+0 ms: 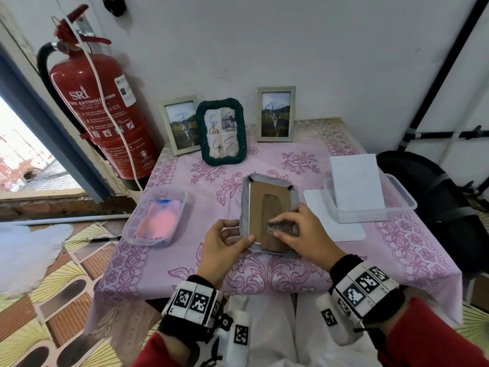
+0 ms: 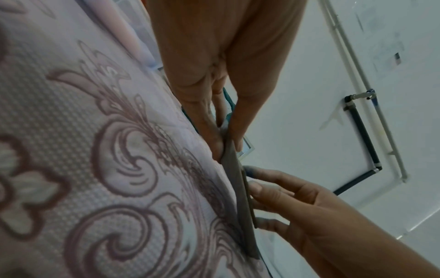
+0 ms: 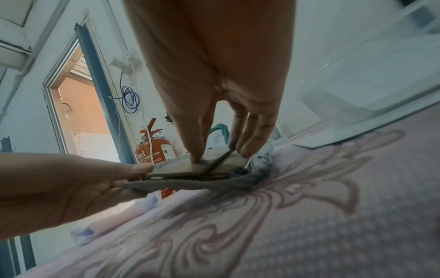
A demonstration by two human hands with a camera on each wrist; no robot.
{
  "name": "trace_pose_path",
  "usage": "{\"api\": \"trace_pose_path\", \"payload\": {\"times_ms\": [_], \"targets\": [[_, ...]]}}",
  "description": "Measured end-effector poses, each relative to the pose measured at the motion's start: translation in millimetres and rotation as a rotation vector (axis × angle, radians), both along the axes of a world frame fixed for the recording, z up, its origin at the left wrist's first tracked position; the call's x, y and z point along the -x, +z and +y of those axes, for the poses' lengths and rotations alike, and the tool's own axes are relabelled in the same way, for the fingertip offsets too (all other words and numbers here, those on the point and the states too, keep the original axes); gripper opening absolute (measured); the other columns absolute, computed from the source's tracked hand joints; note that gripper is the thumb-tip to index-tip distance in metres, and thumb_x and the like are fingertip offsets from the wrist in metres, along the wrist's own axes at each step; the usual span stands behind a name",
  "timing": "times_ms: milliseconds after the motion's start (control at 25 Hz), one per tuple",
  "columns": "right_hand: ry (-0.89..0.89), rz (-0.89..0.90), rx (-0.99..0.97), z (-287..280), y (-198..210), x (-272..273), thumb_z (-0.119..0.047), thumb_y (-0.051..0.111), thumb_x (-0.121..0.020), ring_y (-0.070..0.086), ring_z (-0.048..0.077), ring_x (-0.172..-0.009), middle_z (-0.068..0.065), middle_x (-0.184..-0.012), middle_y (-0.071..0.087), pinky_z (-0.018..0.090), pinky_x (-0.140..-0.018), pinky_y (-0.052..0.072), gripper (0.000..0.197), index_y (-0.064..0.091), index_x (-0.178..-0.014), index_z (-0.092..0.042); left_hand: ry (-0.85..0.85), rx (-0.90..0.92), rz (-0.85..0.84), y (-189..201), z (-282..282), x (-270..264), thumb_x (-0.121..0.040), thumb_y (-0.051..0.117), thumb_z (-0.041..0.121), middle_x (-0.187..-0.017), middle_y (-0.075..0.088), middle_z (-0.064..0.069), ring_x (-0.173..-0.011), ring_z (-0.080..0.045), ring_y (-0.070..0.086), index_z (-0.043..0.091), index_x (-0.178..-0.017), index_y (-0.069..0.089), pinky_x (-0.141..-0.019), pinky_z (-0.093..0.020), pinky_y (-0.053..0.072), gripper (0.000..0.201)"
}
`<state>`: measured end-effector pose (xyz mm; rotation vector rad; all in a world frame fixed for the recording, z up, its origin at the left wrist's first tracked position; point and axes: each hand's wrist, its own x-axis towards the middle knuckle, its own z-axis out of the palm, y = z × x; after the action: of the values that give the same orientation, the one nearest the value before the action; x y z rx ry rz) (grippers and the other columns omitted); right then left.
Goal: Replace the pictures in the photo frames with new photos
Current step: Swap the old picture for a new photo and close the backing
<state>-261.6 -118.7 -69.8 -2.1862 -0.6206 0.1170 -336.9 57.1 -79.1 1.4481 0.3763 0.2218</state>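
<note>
The head view shows the grey frame (image 1: 270,215) lying face down on the table (image 1: 397,250), long axis pointing away from the person, the left hand (image 1: 225,245) pinching its near-left edge while the right hand (image 1: 304,234) presses spread fingertips on the backing board (image 1: 264,205).
</note>
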Motion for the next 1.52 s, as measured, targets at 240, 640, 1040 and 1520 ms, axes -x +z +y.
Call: {"api": "trace_pose_path", "payload": {"times_ms": [240, 640, 1040, 1520], "targets": [[-0.019, -0.125, -0.200, 10.2, 34.4, -6.5, -0.018, 0.065, -0.086, 0.053, 0.012, -0.107, 0.002, -0.114, 0.054, 0.022, -0.091, 0.046, 0.034, 0.061, -0.119, -0.023, -0.010, -0.077, -0.225, 22.3, -15.7, -5.6, -0.070, 0.074, -0.009, -0.097, 0.070, -0.012, -0.071, -0.018, 0.069, 0.002, -0.096, 0.055, -0.065, -0.023, 0.057, 0.034], [-0.074, 0.087, -0.655, 15.1, 63.2, -7.4, -0.011, 0.057, -0.091, 0.069, 0.016, -0.089, 0.011, -0.098, 0.071, 0.025, -0.078, 0.056, 0.020, 0.042, -0.103, -0.008, -0.015, -0.590, -0.427, 37.6, -46.1, -12.0, -0.071, 0.079, 0.013, -0.097, 0.065, 0.017, -0.077, 0.001, 0.065, 0.029, -0.091, 0.059, -0.070, -0.014, 0.052, 0.032], [-0.155, 0.168, -0.747, 0.2, 48.3, -10.6, -0.014, 0.045, -0.097, 0.063, 0.022, -0.080, 0.007, -0.091, 0.069, 0.040, -0.075, 0.054, 0.022, 0.042, -0.119, -0.014, 0.061, -0.408, -0.272, 23.2, -17.6, -28.0, -0.092, 0.055, 0.024, -0.129, 0.046, 0.012, -0.118, 0.007, 0.045, 0.035, -0.133, 0.038, -0.094, -0.014, 0.042, 0.046], [-0.200, 0.327, -0.536, 8.6, -5.5, -9.1, -0.012, 0.061, -0.089, 0.057, 0.023, -0.103, 0.011, -0.117, 0.057, 0.034, -0.091, 0.050, 0.052, 0.042, -0.137, -0.011, 0.053, 0.029, -0.163, -8.1, 3.8, -23.8, -0.092, 0.053, 0.009, -0.119, 0.059, -0.016, -0.109, -0.023, 0.061, 0.030, -0.132, 0.043, -0.087, -0.035, 0.054, 0.046]]}}
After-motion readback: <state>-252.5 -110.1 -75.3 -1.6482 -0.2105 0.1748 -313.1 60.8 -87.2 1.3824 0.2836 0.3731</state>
